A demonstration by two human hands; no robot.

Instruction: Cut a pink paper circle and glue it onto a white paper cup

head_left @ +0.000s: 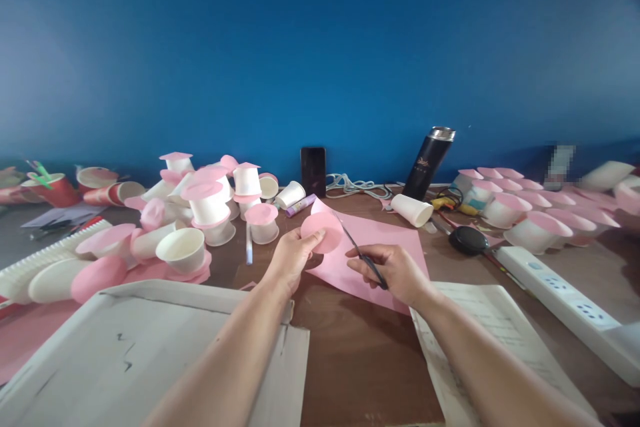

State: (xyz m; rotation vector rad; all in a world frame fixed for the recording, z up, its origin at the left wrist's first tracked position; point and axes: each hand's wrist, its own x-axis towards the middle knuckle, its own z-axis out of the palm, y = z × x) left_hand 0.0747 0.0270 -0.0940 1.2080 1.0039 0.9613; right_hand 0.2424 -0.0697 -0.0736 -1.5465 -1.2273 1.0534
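My left hand (293, 253) pinches the disc (325, 232) over the pink sheet (373, 253); my thumb hides part of its near side. My right hand (393, 272) grips the scissors (371, 265), my fingers covering most of the handles. The blades reach toward the disc's edge, perhaps touching; I can't quite tell. Both forearms run out of view below.

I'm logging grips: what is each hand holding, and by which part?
The left hand pinches a pink disc by its lower edge; the right hand holds scissors by their handles.
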